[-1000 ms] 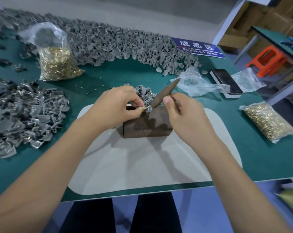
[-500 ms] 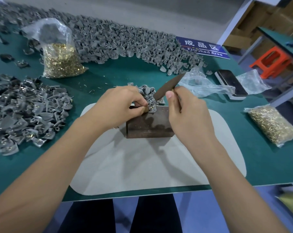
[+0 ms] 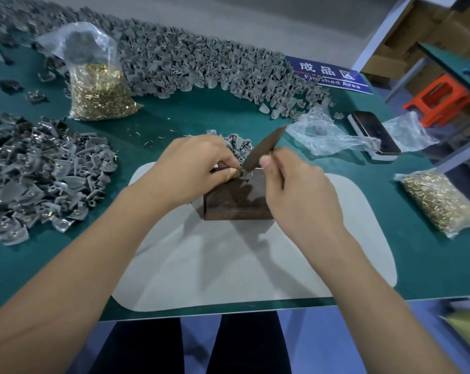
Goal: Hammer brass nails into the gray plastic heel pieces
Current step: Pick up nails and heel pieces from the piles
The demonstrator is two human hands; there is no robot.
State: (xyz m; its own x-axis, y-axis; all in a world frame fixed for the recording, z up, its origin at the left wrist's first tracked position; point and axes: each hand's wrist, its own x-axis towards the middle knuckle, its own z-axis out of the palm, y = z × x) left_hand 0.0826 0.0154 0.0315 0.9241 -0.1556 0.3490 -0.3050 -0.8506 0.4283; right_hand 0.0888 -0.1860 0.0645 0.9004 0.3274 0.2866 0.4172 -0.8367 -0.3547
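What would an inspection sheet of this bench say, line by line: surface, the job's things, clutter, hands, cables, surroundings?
Surface: green table with a gray mat near the front edge.
Job's things: dark block on the mat; gray heel piece on the block's top; tool angled over it; heel pieces in a long back pile, a left pile and a small heap behind the block; two bags of brass nails.
Clutter: crumpled plastic bags, phone.
Hands: left hand pinches the piece; right hand grips the tool.
Cables: nothing seen.
Surroundings: blue Finished Area sign, orange stool, cardboard boxes.
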